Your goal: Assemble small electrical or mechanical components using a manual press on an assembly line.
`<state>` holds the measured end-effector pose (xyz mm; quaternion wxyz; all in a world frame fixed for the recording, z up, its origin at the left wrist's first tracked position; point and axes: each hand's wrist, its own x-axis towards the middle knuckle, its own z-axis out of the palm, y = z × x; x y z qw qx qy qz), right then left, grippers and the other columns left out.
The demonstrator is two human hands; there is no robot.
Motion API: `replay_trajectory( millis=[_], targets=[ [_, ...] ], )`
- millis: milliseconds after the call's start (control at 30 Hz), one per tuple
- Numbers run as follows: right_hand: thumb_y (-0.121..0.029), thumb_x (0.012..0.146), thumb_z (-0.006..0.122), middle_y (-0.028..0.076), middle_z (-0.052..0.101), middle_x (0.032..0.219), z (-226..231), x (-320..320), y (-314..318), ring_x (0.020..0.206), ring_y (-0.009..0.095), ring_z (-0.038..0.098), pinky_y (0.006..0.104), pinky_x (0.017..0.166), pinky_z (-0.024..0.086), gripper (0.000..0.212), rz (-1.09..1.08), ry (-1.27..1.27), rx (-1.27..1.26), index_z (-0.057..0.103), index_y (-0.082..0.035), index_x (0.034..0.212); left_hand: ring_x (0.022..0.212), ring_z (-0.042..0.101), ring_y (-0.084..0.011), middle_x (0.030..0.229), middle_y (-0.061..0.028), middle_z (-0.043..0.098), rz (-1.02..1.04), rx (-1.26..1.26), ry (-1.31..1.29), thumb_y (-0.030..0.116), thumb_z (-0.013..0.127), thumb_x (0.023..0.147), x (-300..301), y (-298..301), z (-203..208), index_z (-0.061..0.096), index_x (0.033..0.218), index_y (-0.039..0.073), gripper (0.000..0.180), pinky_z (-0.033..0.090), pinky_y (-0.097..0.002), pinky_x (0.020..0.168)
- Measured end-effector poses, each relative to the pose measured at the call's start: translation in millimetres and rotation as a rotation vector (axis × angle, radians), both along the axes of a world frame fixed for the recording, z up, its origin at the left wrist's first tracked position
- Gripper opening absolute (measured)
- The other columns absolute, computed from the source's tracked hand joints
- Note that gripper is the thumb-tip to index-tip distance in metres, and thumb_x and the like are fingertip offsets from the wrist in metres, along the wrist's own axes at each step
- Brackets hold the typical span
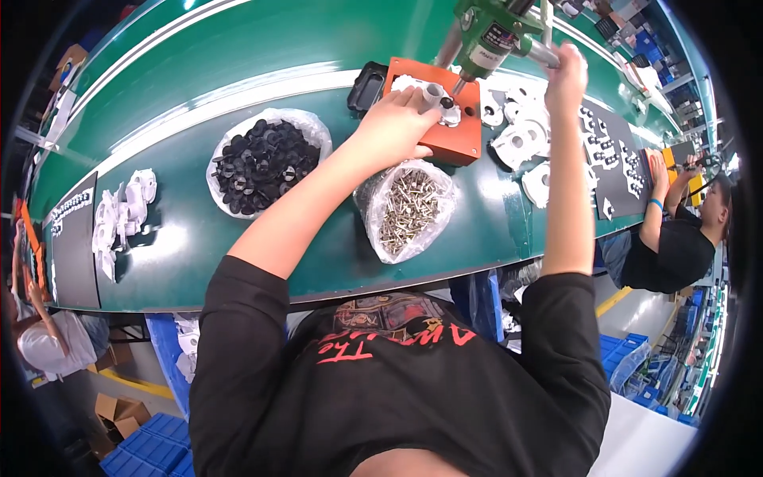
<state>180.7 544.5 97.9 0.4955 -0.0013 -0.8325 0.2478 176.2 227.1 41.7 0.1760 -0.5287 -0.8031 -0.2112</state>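
My left hand (393,131) reaches over an orange block (447,147), its fingers closed about a white plastic part (433,94) that rests on top. A small black round piece (447,102) sits on that part, beside the fingers. Above stands a green hand press (493,40), its thin metal rod (462,85) pointing down near the black piece; whether they touch, I cannot tell. My right hand (567,77) is wrapped round the press's lever (544,56), up and to the right. Under my left wrist lies a clear bag of metal pins (409,208), possibly screws or rivets.
Left of my forearm is a bag of black round pieces (269,163). White plastic parts (119,211) lie at the far left, others (524,135) right of the block. A black tray (367,89) stands behind it. Co-workers (675,238) sit at both sides of the green table (310,278).
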Motion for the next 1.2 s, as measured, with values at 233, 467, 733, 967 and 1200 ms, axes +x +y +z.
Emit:
replay_trajectory(
  millis=[233, 467, 733, 967, 1200],
  targets=[
    [-0.043, 0.092, 0.047, 0.000, 0.059, 0.080, 124.2, -125.1, -4.1, 0.075, 0.016, 0.058, 0.0298, 0.070, 0.049, 0.037, 0.670, -0.159, -0.680, 0.058, -0.010, 0.105, 0.109, 0.054, -0.0338, 0.111, -0.0193, 0.056, 0.012, 0.017, -0.012, 0.027, 0.080, 0.059, -0.5, 3.5, -5.3, 0.059, 0.106, 0.009, 0.054, 0.043, -0.0408, 0.093],
    [-0.036, 0.092, 0.047, 0.006, 0.060, 0.075, 155.4, -67.2, -74.9, 0.072, 0.019, 0.059, 0.0296, 0.064, 0.047, 0.033, 1.161, -0.382, -0.556, 0.058, -0.005, 0.091, 0.115, 0.050, -0.0330, 0.122, -0.0143, 0.052, 0.008, -0.095, -0.185, 0.031, 0.077, 0.064, -0.6, 0.3, 4.1, 0.057, 0.110, 0.011, 0.054, 0.041, -0.0411, 0.096],
    [-0.038, 0.075, 0.066, 0.005, 0.051, 0.048, 104.2, 133.4, -140.9, 0.050, 0.025, 0.057, 0.0318, 0.052, 0.042, 0.029, 0.422, -0.913, 0.849, 0.067, -0.010, 0.079, 0.110, 0.052, -0.0308, 0.111, -0.0157, 0.057, 0.016, -0.064, -0.114, 0.032, 0.078, 0.061, -5.4, -3.1, 1.6, 0.059, 0.108, 0.008, 0.056, 0.043, -0.0402, 0.093],
    [-0.039, 0.087, 0.052, 0.008, 0.058, 0.056, 112.3, 124.2, -109.3, 0.049, 0.012, 0.053, 0.0265, 0.047, 0.039, 0.044, 0.852, -0.849, -0.110, 0.065, 0.001, 0.098, 0.086, 0.061, -0.0392, 0.096, -0.0225, 0.063, -0.016, 0.035, -0.281, 0.043, 0.071, 0.072, -10.4, 7.5, 15.9, 0.049, 0.113, 0.002, 0.062, 0.048, -0.0437, 0.079],
    [-0.043, 0.091, 0.050, 0.002, 0.056, 0.071, 153.3, 24.4, -64.5, 0.065, 0.016, 0.057, 0.0287, 0.051, 0.046, 0.035, 0.694, -0.045, -0.901, 0.058, -0.009, 0.093, 0.121, 0.044, -0.0341, 0.130, -0.0185, 0.047, 0.106, -0.047, -0.221, 0.039, 0.060, 0.083, -40.4, 29.0, -2.2, 0.051, 0.118, 0.009, 0.047, 0.034, -0.0426, 0.100]
  ],
)
